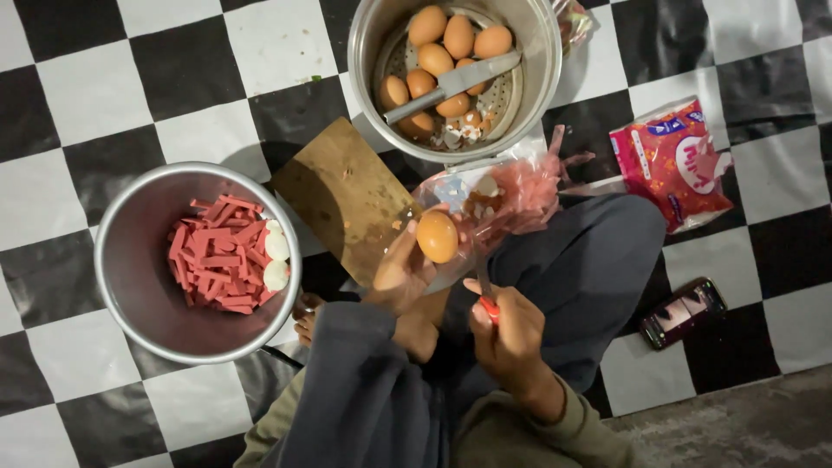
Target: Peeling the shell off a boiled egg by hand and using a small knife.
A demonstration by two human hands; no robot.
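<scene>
My left hand (401,267) holds a brown egg (438,237) up over my lap, fingers curled under it. My right hand (507,328) grips a small red-handled knife (487,295), its blade pointing up toward the egg. Just behind the egg lies a clear plastic bag (498,195) with eggshell bits and pink scraps. A steel pot (537,78) at the top holds several brown eggs on a steamer tray, with a large knife (455,84) resting across them.
A steel bowl (130,260) at left holds red sausage sticks and two peeled white eggs. A wooden cutting board (342,195) lies between bowl and pot. A red snack packet (672,165) and a phone (683,312) lie on the black-and-white checkered mat at right.
</scene>
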